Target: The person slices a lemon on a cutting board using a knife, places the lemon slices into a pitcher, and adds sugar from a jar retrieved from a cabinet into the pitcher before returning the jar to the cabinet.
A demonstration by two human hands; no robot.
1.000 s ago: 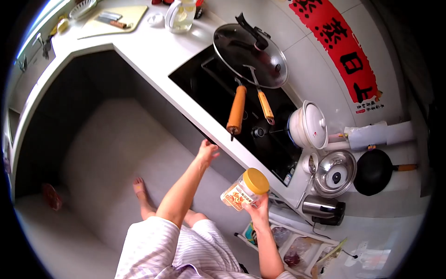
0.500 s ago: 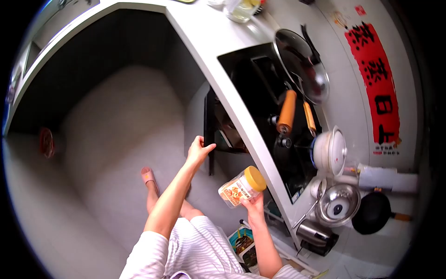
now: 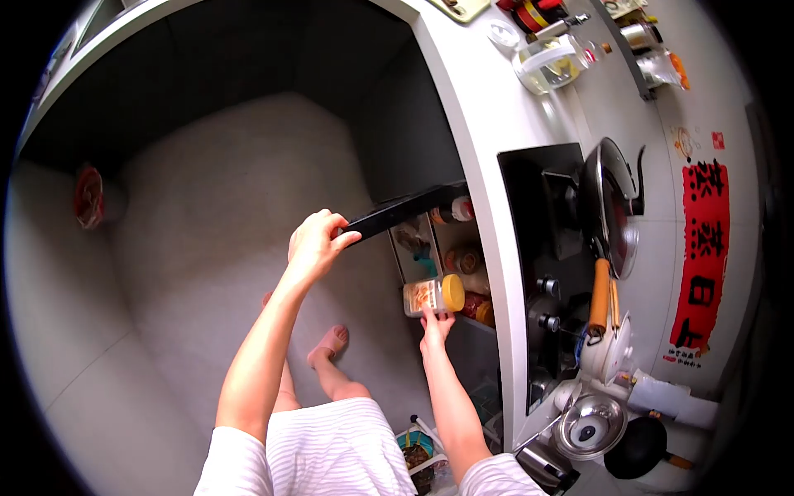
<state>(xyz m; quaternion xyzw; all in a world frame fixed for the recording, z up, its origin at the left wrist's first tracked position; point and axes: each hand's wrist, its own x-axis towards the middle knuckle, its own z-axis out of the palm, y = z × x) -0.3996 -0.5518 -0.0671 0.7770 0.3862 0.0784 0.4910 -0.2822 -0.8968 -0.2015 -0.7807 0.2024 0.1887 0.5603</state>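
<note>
My left hand (image 3: 318, 245) is closed on the end of a dark drawer front (image 3: 404, 209), which stands pulled out from under the counter. In my right hand (image 3: 436, 328) is a clear plastic jar (image 3: 423, 295) with a yellow lid and an orange-and-white label, tipped on its side. It hovers over or at the edge of the drawer; whether it touches anything there I cannot tell. Inside the drawer are a dark bottle with a pale cap (image 3: 453, 212), a round-topped jar (image 3: 464, 259) and a red jar (image 3: 477, 307), beside a metal rail.
Above the drawer runs the white counter (image 3: 484, 165) with a black stove (image 3: 529, 190). A lidded pan (image 3: 616, 215), a white pot (image 3: 608, 351) and a steel bowl (image 3: 608, 413) stand along it. A bin (image 3: 88, 198) is at the far left, and containers (image 3: 416, 450) sit low by my legs.
The drawer front has come further out with my left hand on it. My right hand has brought the jar over to the drawer and tilted it. My view has turned, revealing the drawer's contents.
</note>
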